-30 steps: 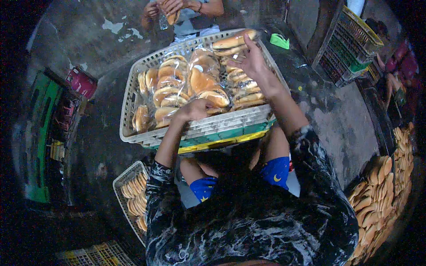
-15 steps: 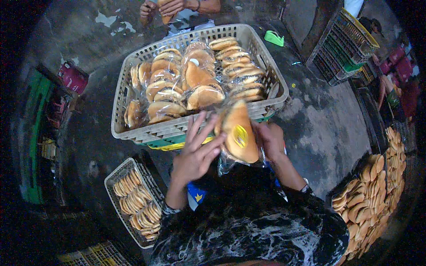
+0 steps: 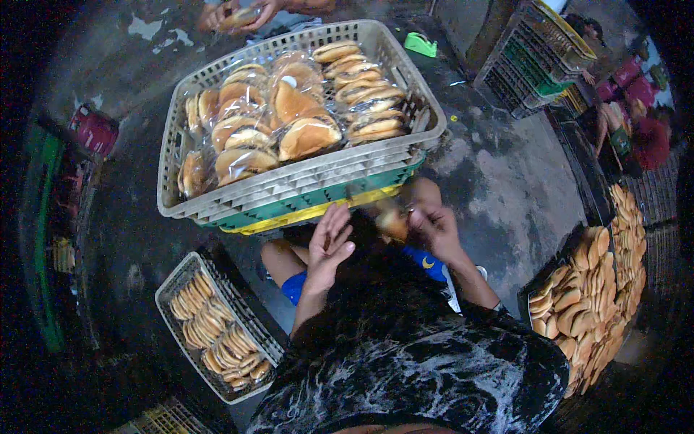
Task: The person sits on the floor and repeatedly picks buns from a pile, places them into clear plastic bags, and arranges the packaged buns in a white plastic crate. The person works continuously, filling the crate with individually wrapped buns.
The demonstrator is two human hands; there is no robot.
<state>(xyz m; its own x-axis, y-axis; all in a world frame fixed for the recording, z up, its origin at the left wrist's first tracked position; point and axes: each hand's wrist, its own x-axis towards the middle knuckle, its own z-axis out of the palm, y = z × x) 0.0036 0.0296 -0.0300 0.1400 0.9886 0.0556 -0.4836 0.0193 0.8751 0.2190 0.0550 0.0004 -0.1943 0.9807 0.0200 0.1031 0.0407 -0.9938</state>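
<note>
Below the front side of the large crate, my right hand (image 3: 436, 230) pinches the edge of a filled bread in a clear bag (image 3: 392, 223), both smeared by motion. My left hand (image 3: 329, 242) is a short way to the left of it, fingers spread and holding nothing. Just beyond both hands stands a pale plastic crate (image 3: 303, 160), stacked on green and yellow ones. Inside it lie rows of bagged, folded round breads with dark filling (image 3: 309, 136).
At lower left a smaller crate (image 3: 168, 302) holds rows of filled breads. Many unwrapped breads (image 3: 578, 304) are heaped at lower right. A green tape dispenser (image 3: 421, 44) is beyond the crate; another person's hands (image 3: 242, 16) hold a bread. Stacked crates (image 3: 531, 61) stand at far right.
My right hand has pulled the bagged bread away from my left hand, which now is apart and empty. The view has shifted, so the crates appear farther left and higher.
</note>
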